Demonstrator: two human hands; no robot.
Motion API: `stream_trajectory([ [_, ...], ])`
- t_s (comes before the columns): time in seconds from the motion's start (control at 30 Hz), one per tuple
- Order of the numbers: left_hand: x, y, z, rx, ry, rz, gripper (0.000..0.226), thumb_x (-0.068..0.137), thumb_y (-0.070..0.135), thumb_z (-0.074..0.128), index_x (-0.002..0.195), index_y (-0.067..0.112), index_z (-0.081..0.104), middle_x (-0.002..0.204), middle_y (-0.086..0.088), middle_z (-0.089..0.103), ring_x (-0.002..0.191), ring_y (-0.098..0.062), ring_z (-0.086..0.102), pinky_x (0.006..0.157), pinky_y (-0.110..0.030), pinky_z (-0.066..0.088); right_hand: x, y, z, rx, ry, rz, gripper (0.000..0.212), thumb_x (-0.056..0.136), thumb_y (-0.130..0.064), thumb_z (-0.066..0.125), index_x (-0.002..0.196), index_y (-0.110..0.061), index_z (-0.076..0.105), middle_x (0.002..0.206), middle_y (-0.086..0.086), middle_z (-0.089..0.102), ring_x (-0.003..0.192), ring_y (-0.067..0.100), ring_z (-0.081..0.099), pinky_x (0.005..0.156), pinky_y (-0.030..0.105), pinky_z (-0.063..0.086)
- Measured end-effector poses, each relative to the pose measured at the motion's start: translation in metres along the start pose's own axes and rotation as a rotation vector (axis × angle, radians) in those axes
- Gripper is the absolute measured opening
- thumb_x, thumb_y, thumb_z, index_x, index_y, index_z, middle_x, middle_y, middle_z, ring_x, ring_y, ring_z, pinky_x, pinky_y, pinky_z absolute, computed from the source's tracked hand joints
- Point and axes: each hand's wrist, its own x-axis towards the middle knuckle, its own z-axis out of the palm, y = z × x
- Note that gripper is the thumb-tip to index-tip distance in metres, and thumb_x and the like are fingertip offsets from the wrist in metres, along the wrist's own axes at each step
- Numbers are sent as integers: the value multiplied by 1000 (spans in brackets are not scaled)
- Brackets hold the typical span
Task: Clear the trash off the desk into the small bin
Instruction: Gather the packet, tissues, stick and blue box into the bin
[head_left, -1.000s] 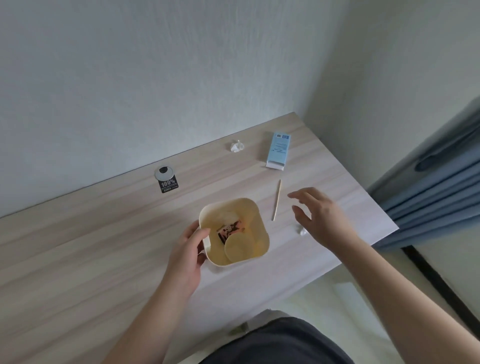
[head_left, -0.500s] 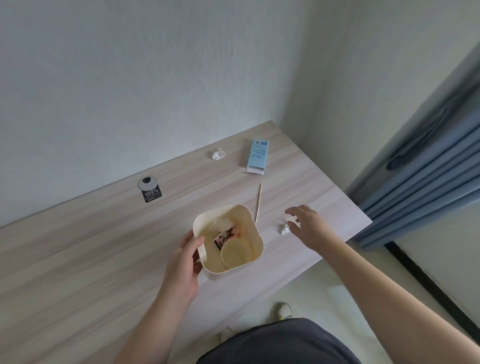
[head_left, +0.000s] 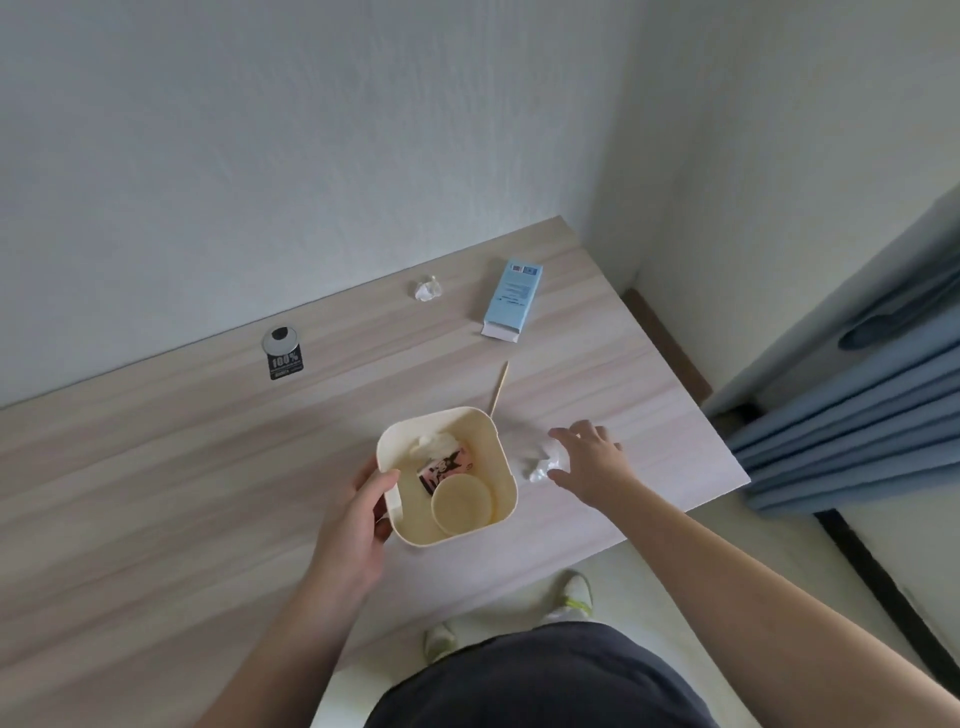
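Note:
A small cream bin (head_left: 501, 457) stands on the wooden desk (head_left: 156, 467); inside lie a pink wrapper, a round cream disc and a white wad. My left hand (head_left: 358, 512) grips the bin's left rim. My right hand (head_left: 589, 457) is just right of the bin, fingers closing around a crumpled white paper ball (head_left: 545, 465) that rests on the desk. A thin wooden stick (head_left: 498, 387) lies behind the bin. Farther back are a light blue carton (head_left: 511, 300) and a second crumpled white wad (head_left: 427, 288).
A black tag with a round silver disc (head_left: 281, 351) lies near the wall at the back left. The desk's right edge is close to my right hand, with blue curtains (head_left: 857, 405) beyond. My shoes (head_left: 571, 597) and the floor show below the front edge.
My right hand has come down from above the desk onto the white paper ball beside the bin and curled round it. My left hand has stayed on the bin's rim.

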Motion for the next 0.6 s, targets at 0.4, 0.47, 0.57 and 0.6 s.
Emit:
stream_trajectory([
  [0.4, -18, -4, 37, -63, 194, 18, 28, 83, 22, 65, 108, 20, 76, 94, -3, 79, 76, -12, 73, 65, -30, 50, 23, 15, 17, 66, -129, -183, 27, 90, -7, 48, 107, -19, 66, 113, 7, 58, 99, 29, 59, 75, 30, 46],
  [0.47, -19, -5, 41, -69, 228, 35, 26, 84, 20, 64, 108, 19, 76, 91, -2, 79, 74, -11, 72, 62, -29, 51, 28, 19, -2, 182, -58, -168, 24, 88, -9, 52, 103, -17, 69, 106, 7, 65, 92, 26, 62, 74, 30, 49],
  [0.57, -20, -8, 48, -77, 266, 40, 27, 92, 15, 60, 115, 15, 72, 92, -2, 78, 74, -12, 71, 60, -27, 51, 29, 16, -41, 408, 118, -172, 18, 84, -8, 59, 97, -14, 70, 94, 4, 67, 83, 20, 61, 65, 21, 44],
  [0.6, -20, -9, 51, -77, 274, 39, 28, 92, 15, 60, 118, 14, 71, 93, -2, 78, 75, -13, 70, 61, -28, 50, 27, 12, -56, 473, 184, -191, 17, 83, -7, 61, 96, -14, 70, 90, 1, 66, 80, 17, 60, 62, 12, 41],
])
